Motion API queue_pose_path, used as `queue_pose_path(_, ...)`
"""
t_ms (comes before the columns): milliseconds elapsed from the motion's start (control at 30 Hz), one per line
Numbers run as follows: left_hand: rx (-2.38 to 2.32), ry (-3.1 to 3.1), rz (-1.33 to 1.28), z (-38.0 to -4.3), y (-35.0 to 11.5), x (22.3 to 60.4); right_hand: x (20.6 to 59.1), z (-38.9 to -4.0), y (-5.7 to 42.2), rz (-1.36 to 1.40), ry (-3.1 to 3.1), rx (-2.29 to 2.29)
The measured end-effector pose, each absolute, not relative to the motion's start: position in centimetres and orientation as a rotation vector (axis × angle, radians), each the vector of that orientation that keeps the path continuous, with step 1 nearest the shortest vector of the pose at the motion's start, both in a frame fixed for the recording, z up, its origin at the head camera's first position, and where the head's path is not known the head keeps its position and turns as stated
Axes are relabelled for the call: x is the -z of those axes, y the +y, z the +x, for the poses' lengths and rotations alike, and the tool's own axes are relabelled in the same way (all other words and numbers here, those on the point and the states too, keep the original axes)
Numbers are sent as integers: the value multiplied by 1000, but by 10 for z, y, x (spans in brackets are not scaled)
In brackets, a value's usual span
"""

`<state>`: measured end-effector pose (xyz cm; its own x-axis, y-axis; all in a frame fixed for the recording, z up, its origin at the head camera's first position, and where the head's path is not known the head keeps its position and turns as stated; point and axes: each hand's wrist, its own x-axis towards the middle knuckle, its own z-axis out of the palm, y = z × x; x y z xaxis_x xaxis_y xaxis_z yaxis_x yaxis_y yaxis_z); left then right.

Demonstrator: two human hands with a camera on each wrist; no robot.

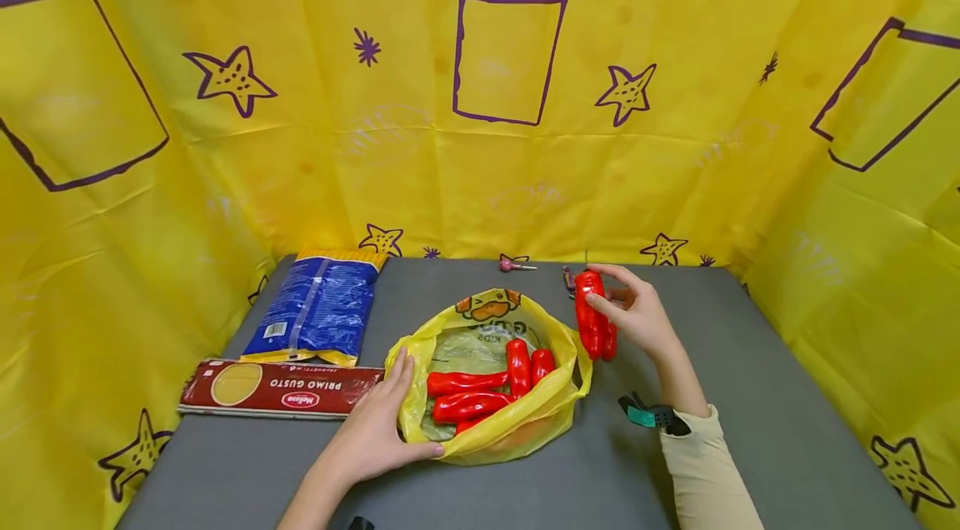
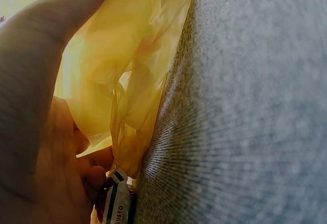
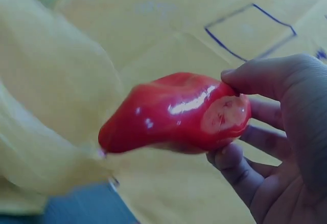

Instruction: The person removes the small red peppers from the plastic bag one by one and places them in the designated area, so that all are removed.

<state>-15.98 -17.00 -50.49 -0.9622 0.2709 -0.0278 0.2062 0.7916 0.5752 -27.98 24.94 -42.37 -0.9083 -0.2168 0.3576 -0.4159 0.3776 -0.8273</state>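
A yellow plastic bag [image 1: 525, 430] stands with its mouth spread wide, a duck print inside its far wall. Several glossy red peppers [image 1: 468, 405] lie within. My left hand [image 1: 378, 426] holds the bag's left side, thumb along the front rim; in the left wrist view the yellow plastic [image 2: 127, 55] hangs between thumb and fingers. Just right of the bag, my right hand [image 1: 637, 309] grips another red pepper [image 1: 590, 317] by its top, narrow end pointing down. The right wrist view shows that pepper [image 3: 173, 114] pinched at its pale stem end between thumb and fingers.
Left of the bag lies a red spaghetti pack [image 1: 255, 388], partly behind the left hand. Behind it is a blue packet [image 1: 315, 309] with yellow ends. A lollipop [image 1: 510, 265] and a small wrapped sweet [image 1: 568, 280] lie near the yellow back curtain [image 1: 405, 180].
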Motion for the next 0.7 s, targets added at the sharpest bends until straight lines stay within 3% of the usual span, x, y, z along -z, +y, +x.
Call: queue_pose_path(700, -904, 2880, 389, -159, -167, 504, 461, -289, 343, 151, -2544, -1602)
